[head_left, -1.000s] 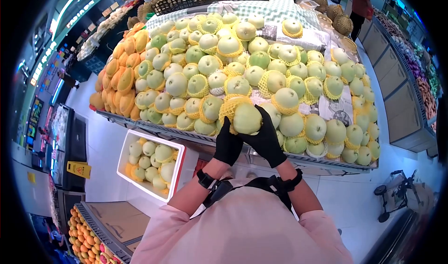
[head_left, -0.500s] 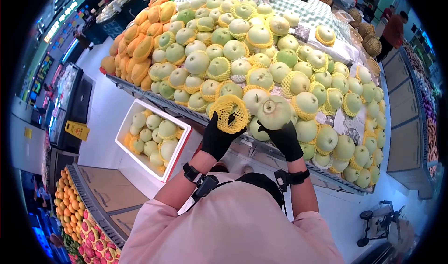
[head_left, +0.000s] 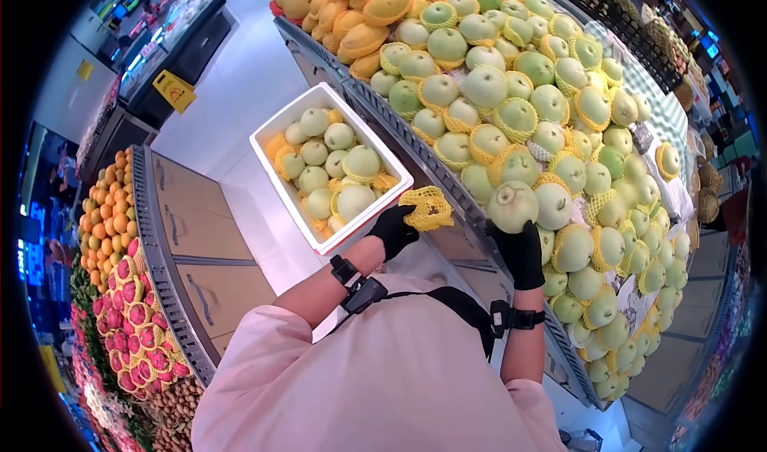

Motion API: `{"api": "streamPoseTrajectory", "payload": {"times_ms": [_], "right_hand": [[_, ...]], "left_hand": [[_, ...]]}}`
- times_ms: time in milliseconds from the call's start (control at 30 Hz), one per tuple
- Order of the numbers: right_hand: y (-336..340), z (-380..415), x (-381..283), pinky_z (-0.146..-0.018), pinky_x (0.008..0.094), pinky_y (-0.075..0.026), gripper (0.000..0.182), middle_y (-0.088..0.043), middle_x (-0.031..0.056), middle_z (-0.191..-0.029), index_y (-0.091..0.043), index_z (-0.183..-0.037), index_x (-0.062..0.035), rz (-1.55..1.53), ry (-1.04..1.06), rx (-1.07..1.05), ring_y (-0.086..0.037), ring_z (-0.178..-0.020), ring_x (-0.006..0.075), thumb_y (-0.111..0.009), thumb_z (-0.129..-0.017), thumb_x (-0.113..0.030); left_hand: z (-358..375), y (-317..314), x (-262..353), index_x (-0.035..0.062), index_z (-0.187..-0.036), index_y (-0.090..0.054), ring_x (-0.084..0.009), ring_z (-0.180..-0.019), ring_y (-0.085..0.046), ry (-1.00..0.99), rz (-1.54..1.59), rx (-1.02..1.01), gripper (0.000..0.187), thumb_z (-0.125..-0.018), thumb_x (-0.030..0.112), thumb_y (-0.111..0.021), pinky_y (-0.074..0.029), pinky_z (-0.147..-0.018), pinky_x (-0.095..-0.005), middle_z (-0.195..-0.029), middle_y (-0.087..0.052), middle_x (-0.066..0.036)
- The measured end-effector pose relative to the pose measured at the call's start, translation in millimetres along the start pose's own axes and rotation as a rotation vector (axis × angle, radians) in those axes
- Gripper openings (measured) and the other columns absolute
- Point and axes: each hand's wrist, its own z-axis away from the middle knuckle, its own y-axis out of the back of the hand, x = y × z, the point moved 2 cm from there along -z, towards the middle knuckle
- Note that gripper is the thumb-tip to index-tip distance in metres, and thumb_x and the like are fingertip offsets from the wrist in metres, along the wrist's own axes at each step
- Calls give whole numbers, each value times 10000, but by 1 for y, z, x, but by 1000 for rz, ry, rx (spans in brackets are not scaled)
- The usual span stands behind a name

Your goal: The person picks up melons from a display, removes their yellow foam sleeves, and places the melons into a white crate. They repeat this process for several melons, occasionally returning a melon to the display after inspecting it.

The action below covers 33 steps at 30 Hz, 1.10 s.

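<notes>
My left hand [head_left: 393,232], in a black glove, grips a yellow foam net sleeve [head_left: 428,209] that hangs loose and has nothing in it. Between the white foam box and the display's front edge, this hand is closest to the box's near corner. My right hand [head_left: 519,254], also gloved in black, holds a bare pale green melon [head_left: 512,204] from below at the display's edge. Its round blossom-end mark faces up. Around it lie many similar melons [head_left: 553,206], some in yellow nets. The thumb side shows beside the held melon; the other fingers are partly hidden under it.
A white foam box [head_left: 264,136] with pale melons and yellow nets stands left of the display. Mangoes [head_left: 387,9] fill the display's far left. Beyond the floor are a yellow caution sign [head_left: 173,91], oranges [head_left: 110,212] and dragon fruit [head_left: 140,316].
The view has turned left, towards the foam box. My left hand has carried the net sleeve away from the display, and the sleeve is now flattened. The right hand still holds the melon.
</notes>
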Motion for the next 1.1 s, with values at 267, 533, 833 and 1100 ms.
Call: {"api": "streamPoseTrajectory", "payload": {"times_ms": [267, 533, 833, 1100], "right_hand": [[-54, -37, 42, -924, 469, -481, 743, -508, 209, -1253, -357, -1338, 44, 323, 15, 5, -565, -1102, 364, -693, -814, -361], [-69, -53, 95, -893, 455, -507, 766, -537, 202, -1210, -369, -1331, 42, 347, -7, 67, -595, -1054, 358, -718, -796, -382], [-97, -92, 116, -855, 446, -532, 793, -521, 174, -1241, -362, -1354, -1, 510, -102, 8, -570, -1102, 344, -754, -761, -353], [-116, -138, 159, -888, 327, -501, 635, -590, 90, -1163, -495, -1244, -6, 991, -97, -26, -587, -1033, 188, -803, -698, -107]], "left_hand": [[21, 92, 52, 161, -1174, -504, -236, -815, -596, -30, 45, 213, 329, -871, 229, -612, -528, -724, -386, -984, -606, -82], [-3, 196, 117, 127, -1183, -524, -264, -864, -608, -134, 107, 320, 364, -889, 320, -617, -557, -729, -369, -1084, -555, -96], [-34, 247, 152, 100, -1078, -512, -238, -737, -573, -147, 4, 416, 366, -799, 213, -721, -555, -682, -384, -864, -522, -57], [17, 181, 148, 130, -1152, -592, -237, -956, -621, -104, -2, 30, 290, -905, 281, -591, -532, -844, -371, -1042, -621, -83]]}}
